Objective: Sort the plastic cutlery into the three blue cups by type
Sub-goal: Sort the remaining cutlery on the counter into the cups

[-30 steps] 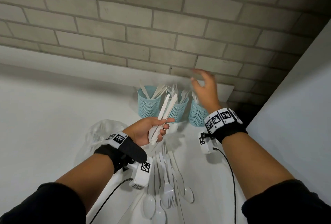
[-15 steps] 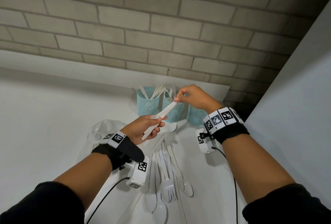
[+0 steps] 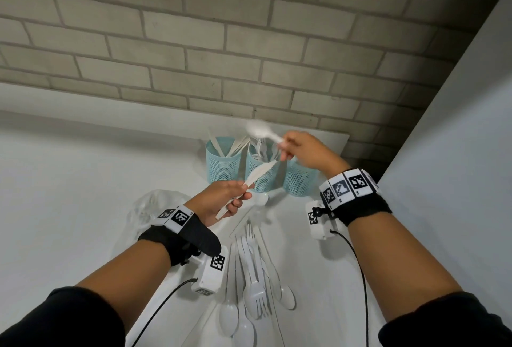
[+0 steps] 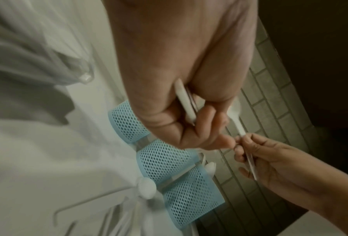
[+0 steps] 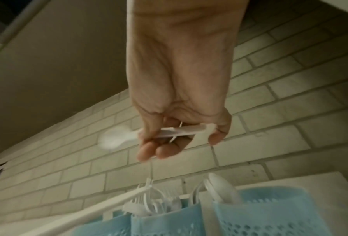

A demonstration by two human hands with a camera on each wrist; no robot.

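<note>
Three blue mesh cups stand in a row by the brick wall: the left cup (image 3: 221,161) holds knives, the middle cup (image 3: 259,177) forks, the right cup (image 3: 299,183) spoons. My left hand (image 3: 241,194) grips a white plastic knife (image 3: 259,173) by its handle, blade pointing up at the cups. My right hand (image 3: 285,147) pinches the handle of a white spoon (image 3: 257,130), blurred, above the middle cup. In the right wrist view the spoon (image 5: 116,138) lies sideways in my right hand (image 5: 169,143) over the fork cup (image 5: 165,223) and the spoon cup (image 5: 270,212).
Several loose forks, spoons and knives (image 3: 255,277) lie on the white table between my forearms. A crumpled clear plastic bag (image 3: 155,208) sits to the left of my left wrist. A white panel (image 3: 457,152) closes the right side, and the brick wall (image 3: 249,55) stands right behind the cups.
My right hand came back from the right cup, took the spoon out of my left hand and lifted it above the cups. My left hand went from two pieces to the knife alone.
</note>
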